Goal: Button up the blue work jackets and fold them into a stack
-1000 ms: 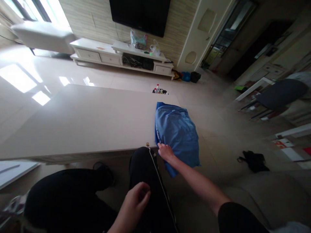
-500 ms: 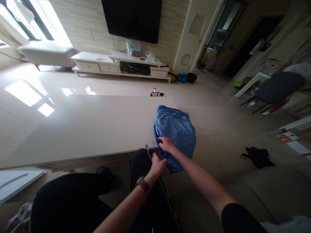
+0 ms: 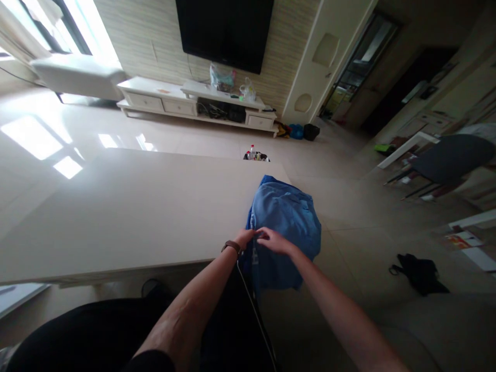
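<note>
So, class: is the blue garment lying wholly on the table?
No, the garment hangs over the table edge, both hands gripping it.

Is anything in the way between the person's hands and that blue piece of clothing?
Nothing visible is. Both the left hand and the right hand already rest on the blue garment at the table edge, side by side on its near part.

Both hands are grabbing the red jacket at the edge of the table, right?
Not quite. The jacket is blue, not red, as the head view shows. The rest holds: the left hand and right hand both grip it at the edge of the table.
</note>
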The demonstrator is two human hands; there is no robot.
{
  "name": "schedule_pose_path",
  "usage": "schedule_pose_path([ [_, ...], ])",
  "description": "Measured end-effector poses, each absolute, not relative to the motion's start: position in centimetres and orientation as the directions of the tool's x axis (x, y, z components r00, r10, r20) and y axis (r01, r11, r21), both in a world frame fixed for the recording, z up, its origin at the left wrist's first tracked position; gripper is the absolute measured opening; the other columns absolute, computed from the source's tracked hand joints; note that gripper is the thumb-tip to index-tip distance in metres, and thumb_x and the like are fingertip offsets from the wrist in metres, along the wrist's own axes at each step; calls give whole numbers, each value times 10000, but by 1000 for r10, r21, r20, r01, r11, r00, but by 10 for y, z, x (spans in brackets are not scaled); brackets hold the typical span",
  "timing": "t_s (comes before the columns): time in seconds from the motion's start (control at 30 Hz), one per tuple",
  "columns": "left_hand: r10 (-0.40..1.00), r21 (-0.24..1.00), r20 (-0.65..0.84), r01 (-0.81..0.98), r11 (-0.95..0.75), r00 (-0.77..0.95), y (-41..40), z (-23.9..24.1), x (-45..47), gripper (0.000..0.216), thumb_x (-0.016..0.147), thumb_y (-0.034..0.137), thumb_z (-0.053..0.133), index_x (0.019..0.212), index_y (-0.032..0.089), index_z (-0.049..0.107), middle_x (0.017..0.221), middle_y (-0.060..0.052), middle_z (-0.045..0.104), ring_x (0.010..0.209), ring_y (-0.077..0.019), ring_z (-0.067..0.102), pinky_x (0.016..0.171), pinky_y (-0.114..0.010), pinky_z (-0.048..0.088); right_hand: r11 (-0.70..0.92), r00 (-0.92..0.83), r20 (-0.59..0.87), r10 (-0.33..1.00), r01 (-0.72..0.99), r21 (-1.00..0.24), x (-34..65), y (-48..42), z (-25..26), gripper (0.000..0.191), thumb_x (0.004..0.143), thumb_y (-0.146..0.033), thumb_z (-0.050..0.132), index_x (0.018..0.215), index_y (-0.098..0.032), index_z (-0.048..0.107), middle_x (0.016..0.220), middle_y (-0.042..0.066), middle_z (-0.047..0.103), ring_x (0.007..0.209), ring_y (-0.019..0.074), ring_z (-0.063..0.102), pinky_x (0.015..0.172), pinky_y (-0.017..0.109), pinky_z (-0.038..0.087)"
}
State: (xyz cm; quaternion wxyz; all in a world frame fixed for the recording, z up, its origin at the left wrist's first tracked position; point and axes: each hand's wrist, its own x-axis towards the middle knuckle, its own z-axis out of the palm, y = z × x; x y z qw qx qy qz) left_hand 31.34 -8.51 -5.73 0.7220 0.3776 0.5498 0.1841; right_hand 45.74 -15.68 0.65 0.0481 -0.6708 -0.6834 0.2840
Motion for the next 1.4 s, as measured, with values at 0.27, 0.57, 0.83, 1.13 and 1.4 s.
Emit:
schedule_pose_path([
  [0.27,758,794,-605,113,597,245,-69,-86,311,286,710,104,731,994,73,729,858,-114,768,759,-213,730,652,-267,576,-433,410,-333,849,901,7,533,-167,-58,725,955,-698,454,1616,-482,248,1751,17,52,1593,437,4,1167,715,273],
  [0.57,874,866,-481,184,464,59,34,-97,183,316,690,121,729,1002,85,762,917,-116,788,825,-219,737,677,-252,560,-324,272,-459,846,945,-36,410,-25,-66,832,931,-787,370,1644,-463,89,1750,7,-119,1578,430,-157,1205,701,119],
  [0.83,898,818,-343,382,430,-276,94,-69,-46,457,721,269,768,1150,118,731,1050,-124,782,1034,-292,721,871,-339,563,-129,41,-386,922,970,-205,193,83,-73,805,939,-787,380,1638,-471,136,1754,12,-106,1573,423,-185,1208,707,17],
  [1.13,957,272,-211,928,254,-200,18,-55,-183,659,938,659,472,1560,446,428,1730,-21,234,1545,-556,112,1064,-905,150,139,-285,-276,918,882,-449,4,119,-30,822,963,-644,549,1644,-296,250,1750,130,29,1582,433,37,1173,710,216],
  [1.4,919,242,-190,891,384,-344,26,-76,-247,667,975,680,282,1609,470,289,1755,13,131,1560,-522,65,1075,-884,129,539,-579,16,815,749,-385,154,-48,-18,583,923,-340,589,1501,-319,515,1645,56,413,1561,353,222,1167,593,341],
])
